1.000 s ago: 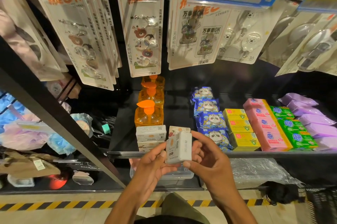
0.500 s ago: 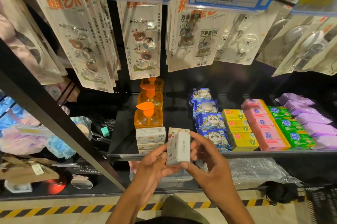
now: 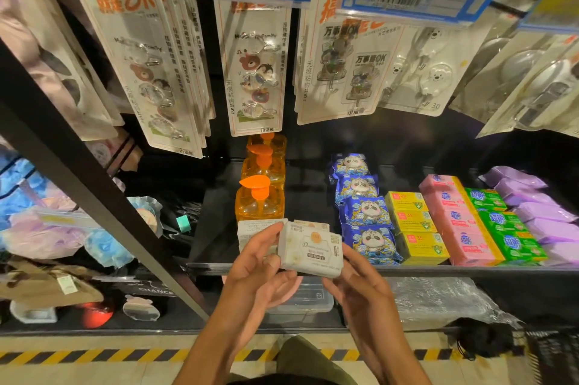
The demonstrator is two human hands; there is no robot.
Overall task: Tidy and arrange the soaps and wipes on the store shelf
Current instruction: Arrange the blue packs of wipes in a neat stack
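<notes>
Leftmost, orange pump bottles (image 3: pixel 260 199) stand behind a white stack (image 3: pixel 252 228) at the shelf front. Just before that stack, my left hand (image 3: pixel 260 272) pinches the white wipes pack (image 3: pixel 310 248) by its left end and my right hand (image 3: pixel 366 293) grips its right end; blue panda packs (image 3: pixel 366 215) and yellow boxes (image 3: pixel 413 225) sit further right.

White wipes pack (image 3: pixel 310 249) held label-up, level, before the shelf edge (image 3: pixel 438 270).
</notes>
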